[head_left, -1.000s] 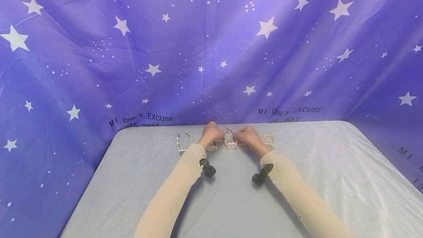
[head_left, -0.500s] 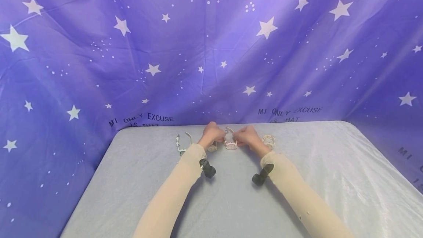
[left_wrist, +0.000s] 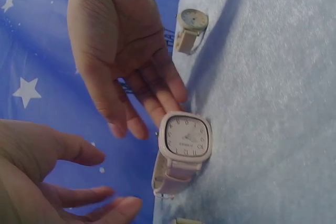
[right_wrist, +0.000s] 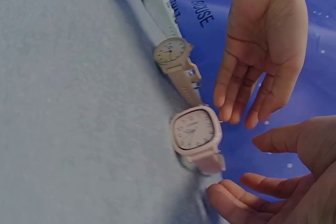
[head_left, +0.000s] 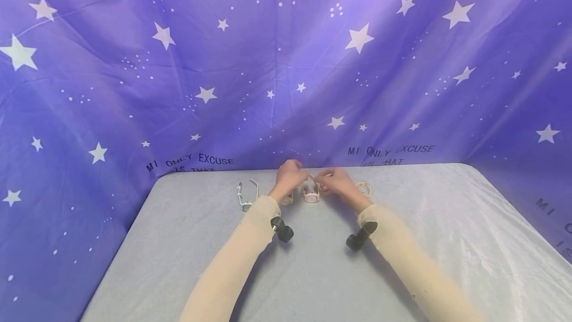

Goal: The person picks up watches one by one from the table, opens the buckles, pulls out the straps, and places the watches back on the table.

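Observation:
A pale pink watch with a rounded square face (head_left: 311, 198) stands on the table between the two hands, its strap curving up behind the dial. My left hand (head_left: 289, 179) is just left of it; in the left wrist view its fingers (left_wrist: 79, 148) are spread and hold nothing. To the watch's right is my right hand (head_left: 337, 183), whose loosely bent fingers (right_wrist: 278, 184) are apart from the strap in the right wrist view. A beige round watch (right_wrist: 172, 56) stands beside the pink one, partly hidden by the left hand in the head view.
A mint green watch (head_left: 246, 206) with its strap ends raised is at the left of the row. Another cream watch (head_left: 364, 189) stands at the right. The grey cloth-covered table (head_left: 313, 272) ends at a purple star-printed curtain (head_left: 250, 63).
Both hands have risen slightly from beside the pink watch, and the right forearm has shifted a little to the right. The watches stay in place.

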The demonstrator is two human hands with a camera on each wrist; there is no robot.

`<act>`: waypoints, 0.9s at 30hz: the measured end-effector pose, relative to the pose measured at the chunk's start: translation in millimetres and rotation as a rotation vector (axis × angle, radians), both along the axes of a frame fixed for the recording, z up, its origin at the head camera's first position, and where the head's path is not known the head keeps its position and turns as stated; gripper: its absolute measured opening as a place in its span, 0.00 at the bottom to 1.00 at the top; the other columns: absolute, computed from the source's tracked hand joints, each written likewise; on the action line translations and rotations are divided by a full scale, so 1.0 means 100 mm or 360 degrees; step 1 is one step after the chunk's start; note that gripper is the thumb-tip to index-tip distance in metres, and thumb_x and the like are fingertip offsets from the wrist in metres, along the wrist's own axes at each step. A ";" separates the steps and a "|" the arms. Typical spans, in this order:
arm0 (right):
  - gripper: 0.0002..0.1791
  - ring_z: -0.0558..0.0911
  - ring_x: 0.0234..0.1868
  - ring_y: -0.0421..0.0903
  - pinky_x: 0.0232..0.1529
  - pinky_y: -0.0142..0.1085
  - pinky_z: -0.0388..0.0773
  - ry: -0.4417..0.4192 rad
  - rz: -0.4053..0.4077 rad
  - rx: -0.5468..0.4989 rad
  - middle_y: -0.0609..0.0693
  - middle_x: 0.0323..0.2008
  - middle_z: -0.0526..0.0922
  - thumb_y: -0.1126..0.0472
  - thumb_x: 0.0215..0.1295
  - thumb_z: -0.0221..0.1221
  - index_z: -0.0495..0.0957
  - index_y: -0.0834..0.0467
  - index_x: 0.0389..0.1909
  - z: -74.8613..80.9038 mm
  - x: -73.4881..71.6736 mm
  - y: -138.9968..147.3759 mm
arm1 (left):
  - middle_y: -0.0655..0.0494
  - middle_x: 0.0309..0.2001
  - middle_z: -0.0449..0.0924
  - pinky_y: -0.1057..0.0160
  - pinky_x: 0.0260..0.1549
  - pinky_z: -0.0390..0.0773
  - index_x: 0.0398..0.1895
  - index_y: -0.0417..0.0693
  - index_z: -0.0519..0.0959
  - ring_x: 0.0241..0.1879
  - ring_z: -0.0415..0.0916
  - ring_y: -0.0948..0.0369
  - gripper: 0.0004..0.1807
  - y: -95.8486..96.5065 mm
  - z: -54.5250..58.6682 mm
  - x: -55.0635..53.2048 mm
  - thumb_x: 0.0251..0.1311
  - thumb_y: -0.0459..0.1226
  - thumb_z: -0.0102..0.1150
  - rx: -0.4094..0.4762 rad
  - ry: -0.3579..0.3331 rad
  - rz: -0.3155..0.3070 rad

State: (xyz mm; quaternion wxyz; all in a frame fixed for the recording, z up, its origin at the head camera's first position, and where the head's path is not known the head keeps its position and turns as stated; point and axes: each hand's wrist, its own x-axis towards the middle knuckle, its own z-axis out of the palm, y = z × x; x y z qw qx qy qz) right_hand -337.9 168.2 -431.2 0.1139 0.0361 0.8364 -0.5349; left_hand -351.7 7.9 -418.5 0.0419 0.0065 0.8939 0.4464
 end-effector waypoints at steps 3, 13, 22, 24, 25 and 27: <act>0.26 0.86 0.41 0.56 0.47 0.45 0.88 0.0092 0.0020 0.0059 0.69 0.50 0.82 0.58 0.72 0.60 0.71 0.70 0.63 0.07 0.03 0.07 | 0.41 0.56 0.84 0.54 0.55 0.83 0.61 0.38 0.78 0.51 0.83 0.49 0.25 0.05 0.02 0.00 0.61 0.38 0.62 0.0052 0.0150 -0.0071; 0.25 0.82 0.57 0.64 0.62 0.55 0.80 0.0698 0.0082 0.0113 0.69 0.57 0.81 0.60 0.71 0.62 0.74 0.68 0.63 0.22 0.16 0.46 | 0.44 0.57 0.82 0.54 0.61 0.80 0.64 0.43 0.76 0.57 0.80 0.51 0.24 0.27 0.09 0.08 0.65 0.36 0.63 0.0164 0.0612 -0.0348; 0.26 0.82 0.58 0.63 0.63 0.52 0.80 0.0879 0.0160 0.0105 0.68 0.59 0.81 0.62 0.70 0.63 0.73 0.67 0.65 0.26 0.25 0.86 | 0.49 0.65 0.76 0.53 0.67 0.76 0.72 0.50 0.70 0.65 0.75 0.53 0.31 0.48 0.06 0.18 0.65 0.39 0.61 -0.0023 0.0654 -0.0583; 0.27 0.80 0.60 0.63 0.63 0.51 0.80 0.0877 0.0175 0.0112 0.68 0.60 0.80 0.62 0.70 0.63 0.71 0.68 0.66 0.25 0.27 0.93 | 0.51 0.67 0.74 0.53 0.68 0.75 0.74 0.51 0.68 0.66 0.73 0.55 0.32 0.51 0.03 0.19 0.66 0.39 0.61 -0.0096 0.0622 -0.0636; 0.27 0.79 0.61 0.64 0.63 0.51 0.80 0.0878 0.0185 0.0122 0.69 0.61 0.79 0.63 0.70 0.63 0.71 0.68 0.66 0.24 0.28 0.96 | 0.52 0.68 0.74 0.54 0.69 0.74 0.75 0.52 0.67 0.67 0.73 0.55 0.33 0.53 0.02 0.19 0.67 0.40 0.60 -0.0135 0.0611 -0.0658; 0.28 0.77 0.64 0.65 0.64 0.54 0.78 0.0867 0.0209 0.0129 0.70 0.64 0.76 0.63 0.70 0.63 0.69 0.69 0.67 0.22 0.29 1.03 | 0.52 0.70 0.72 0.54 0.70 0.73 0.76 0.52 0.65 0.69 0.71 0.55 0.33 0.55 -0.02 0.18 0.67 0.40 0.60 -0.0191 0.0592 -0.0706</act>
